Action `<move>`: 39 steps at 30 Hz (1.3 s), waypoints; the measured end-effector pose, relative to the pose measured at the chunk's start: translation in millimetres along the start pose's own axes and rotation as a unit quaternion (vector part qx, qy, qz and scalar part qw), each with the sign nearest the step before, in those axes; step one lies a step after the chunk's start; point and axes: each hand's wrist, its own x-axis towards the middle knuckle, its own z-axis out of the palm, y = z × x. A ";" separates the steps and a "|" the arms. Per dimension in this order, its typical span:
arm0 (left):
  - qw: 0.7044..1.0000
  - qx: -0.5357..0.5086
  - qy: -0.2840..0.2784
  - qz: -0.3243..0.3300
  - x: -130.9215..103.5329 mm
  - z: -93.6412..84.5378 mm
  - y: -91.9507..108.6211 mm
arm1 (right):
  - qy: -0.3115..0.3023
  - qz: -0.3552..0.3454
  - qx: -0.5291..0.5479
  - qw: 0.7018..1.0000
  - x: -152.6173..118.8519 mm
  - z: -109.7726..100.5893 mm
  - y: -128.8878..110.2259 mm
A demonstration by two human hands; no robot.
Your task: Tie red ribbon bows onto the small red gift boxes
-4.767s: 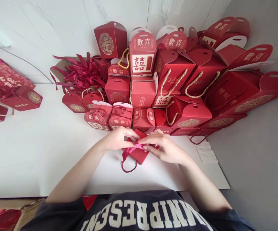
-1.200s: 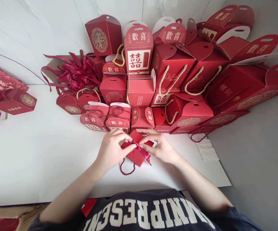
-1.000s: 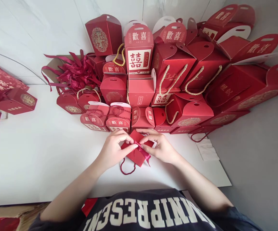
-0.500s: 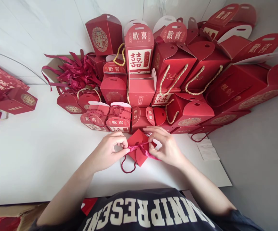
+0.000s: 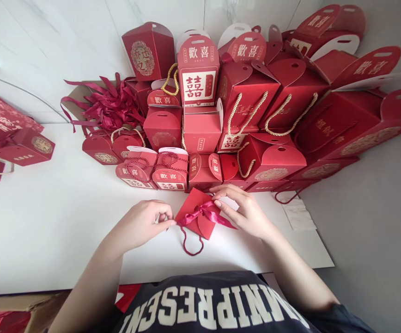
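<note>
On the white bench (image 5: 65, 208), the red box (image 5: 191, 202) sits at six o'clock in my view, my left fingers (image 5: 163, 225) pinched on its ribbon (image 5: 224, 219) at eight o'clock from the knot (image 5: 201, 211), my right fingers (image 5: 228, 212) pinched at two, so an even pull should keep it centred.

- The red gift box (image 5: 191, 201) lies on the white tabletop (image 5: 65, 222), turned diagonally, its rounded top flaps (image 5: 205, 228) folded closed.
- The crimson ribbon (image 5: 202, 211) is knotted over these flaps, one tail spreading to the right.
- The dark red cord handle (image 5: 192, 254) makes a loop at the near side.
</note>
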 end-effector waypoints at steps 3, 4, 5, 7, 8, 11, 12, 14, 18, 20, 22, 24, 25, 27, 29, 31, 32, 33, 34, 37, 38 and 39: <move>0.990 0.078 0.113 0.016 1.5 1.8 3.1 | 0.003 -0.013 -0.008 1.000 -0.1 -0.4 -2.3; 0.978 0.106 0.177 0.046 2.4 3.8 4.6 | 0.005 -0.016 -0.011 1.000 -0.2 -0.5 -3.1; 0.958 0.123 0.240 0.092 3.1 6.2 6.3 | 0.006 -0.019 -0.014 1.000 -0.2 -0.5 -3.7; 0.917 0.117 0.316 0.212 3.6 10.8 10.8 | 0.008 -0.024 -0.018 1.000 -0.3 -0.6 -4.3; 0.907 0.096 0.308 0.271 3.0 12.2 13.8 | 0.009 -0.025 -0.019 0.999 -0.3 -0.7 -4.2; 0.925 0.013 0.132 0.356 -2.0 10.9 23.6 | 0.011 -0.024 -0.020 0.999 -0.7 -1.4 -2.9; 0.933 -0.017 0.065 0.355 -3.8 8.9 26.2 | 0.011 -0.024 -0.021 0.999 -0.7 -1.7 -2.5; 0.941 -0.068 -0.014 0.332 -6.2 4.2 28.5 | 0.009 -0.025 -0.021 0.999 -0.5 -2.1 -2.3; 0.963 -0.059 0.050 0.257 -1.9 -0.8 22.4 | 0.005 -0.032 -0.020 0.999 1.1 -1.0 -6.0; 0.971 -0.024 0.083 0.221 2.7 0.3 17.6 | -0.002 -0.039 -0.019 0.999 2.0 0.1 -8.6; 0.976 -0.006 0.084 0.199 6.4 2.8 13.8 | -0.009 -0.043 -0.023 0.999 2.5 1.1 -9.9; 0.980 -0.001 0.079 0.181 8.4 5.6 10.9 | -0.007 -0.036 -0.030 0.999 2.5 1.8 -9.0; 0.982 -0.001 0.078 0.172 8.9 7.0 9.7 | -0.003 -0.027 -0.033 0.999 2.4 2.0 -7.8; 0.985 0.001 0.082 0.153 9.2 9.2 7.5 | 0.004 -0.007 -0.038 0.999 2.1 1.8 -5.3; 0.986 0.001 0.092 0.139 9.0 10.8 5.8 | 0.006 0.001 -0.042 0.999 1.9 1.5 -4.8; 0.987 -0.004 0.095 0.130 8.8 11.7 5.0 | 0.002 -0.011 -0.052 0.999 2.0 1.8 -8.4; 0.987 -0.009 0.094 0.128 8.9 11.9 5.0 | -0.002 -0.025 -0.061 0.998 2.1 2.7 -11.9; 0.988 -0.014 0.090 0.127 9.2 12.1 5.2 | -0.011 -0.043 -0.073 0.996 2.4 4.4 -16.2; 0.988 -0.019 0.085 0.126 9.8 12.4 5.6 | -0.024 -0.067 -0.087 0.994 2.8 6.8 -21.0; 0.989 -0.026 0.073 0.123 12.9 14.2 6.3 | -0.075 -0.141 -0.131 0.978 5.0 17.9 -34.4; 0.990 -0.029 0.070 0.121 14.1 15.3 6.2 | -0.084 -0.162 -0.143 0.973 5.9 21.8 -37.4; 0.990 -0.034 0.065 0.119 15.3 16.4 5.8 | -0.086 -0.178 -0.151 0.969 6.8 24.9 -39.5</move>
